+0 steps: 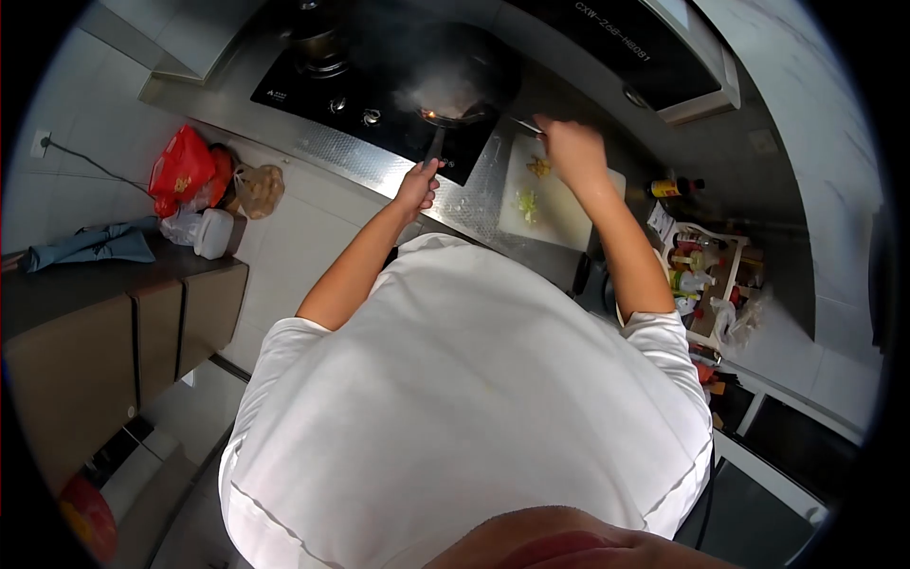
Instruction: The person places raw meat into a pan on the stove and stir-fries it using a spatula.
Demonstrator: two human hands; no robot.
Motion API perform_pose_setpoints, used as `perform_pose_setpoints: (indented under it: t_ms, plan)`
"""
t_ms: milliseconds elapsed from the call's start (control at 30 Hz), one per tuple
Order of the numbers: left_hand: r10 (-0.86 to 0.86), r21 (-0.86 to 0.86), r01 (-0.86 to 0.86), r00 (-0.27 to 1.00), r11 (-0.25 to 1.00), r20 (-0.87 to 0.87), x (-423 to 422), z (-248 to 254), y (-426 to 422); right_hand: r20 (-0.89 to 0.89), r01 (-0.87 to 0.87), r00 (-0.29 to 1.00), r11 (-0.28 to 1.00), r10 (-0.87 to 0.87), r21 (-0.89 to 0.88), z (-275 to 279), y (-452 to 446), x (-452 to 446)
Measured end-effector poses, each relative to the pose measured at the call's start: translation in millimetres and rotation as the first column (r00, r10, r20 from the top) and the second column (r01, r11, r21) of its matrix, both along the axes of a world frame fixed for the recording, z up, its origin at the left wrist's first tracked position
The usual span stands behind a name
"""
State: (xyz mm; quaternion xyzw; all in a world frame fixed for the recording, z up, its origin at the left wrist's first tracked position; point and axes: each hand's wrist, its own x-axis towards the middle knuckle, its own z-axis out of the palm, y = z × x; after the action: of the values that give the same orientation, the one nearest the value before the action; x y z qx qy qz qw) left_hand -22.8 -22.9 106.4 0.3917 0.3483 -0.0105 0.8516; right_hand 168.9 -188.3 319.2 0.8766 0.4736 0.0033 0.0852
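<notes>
My left hand (pixel 418 191) is closed round the dark handle of a pan (pixel 449 104) on the black gas stove. Steam rises from the pan, and an orange flame shows at its near rim. To the right, my right hand (pixel 574 152) grips a utensil (pixel 523 123) whose metal part points left toward the pan; its far end is hard to make out. Below that hand lies a white cutting board (pixel 555 211) with chopped green pieces (pixel 527 205) and yellowish-brown pieces (pixel 539 167) on it.
A pot (pixel 318 43) stands on the stove's left burner. At the right are a dark bottle (pixel 675 188) and a rack (pixel 725 284) of bottles and packets. Red bags (pixel 183 171) and a white container (pixel 214 233) sit on the left counter (pixel 175 268). The range hood (pixel 654 47) hangs above right.
</notes>
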Motion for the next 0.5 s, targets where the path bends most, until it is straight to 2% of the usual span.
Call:
perform_pose_setpoints:
  t_ms: [67, 133, 200, 267, 333, 367, 500]
  plan:
    - [-0.021, -0.018, 0.022, 0.999, 1.0, 0.034, -1, -2, -1, 0.057, -0.052, 0.998, 0.976, 0.041, 0.211, -52, 6, 5]
    - [-0.004, 0.006, 0.004, 1.0, 1.0, 0.024, 0, -1, -3, 0.012, -0.001, 1.0, 0.977, -0.002, 0.212, -79, 25, 3]
    - [-0.01, 0.002, 0.009, 0.999, 1.0, 0.038, 0, -1, -3, -0.025, 0.21, 0.977, 0.944, -0.21, 0.254, -99, 47, 3]
    - [-0.013, -0.005, 0.014, 0.999, 1.0, 0.046, -1, -3, -4, -0.064, 0.254, 0.967, 0.932, -0.246, 0.259, -130, 69, 15]
    - [0.006, 0.005, -0.007, 0.999, 1.0, 0.042, -2, -2, -5, -0.105, 0.302, 0.953, 0.916, -0.284, 0.265, -138, 73, 15]
    - [0.017, -0.035, -0.014, 0.995, 0.999, 0.096, -5, -2, -5, -0.13, 0.285, 0.958, 0.911, -0.257, 0.298, -142, 70, 14]
    - [0.011, -0.058, -0.007, 0.997, 0.998, 0.08, -10, -7, -5, -0.19, 0.301, 0.951, 0.869, -0.244, 0.393, -132, 33, -3]
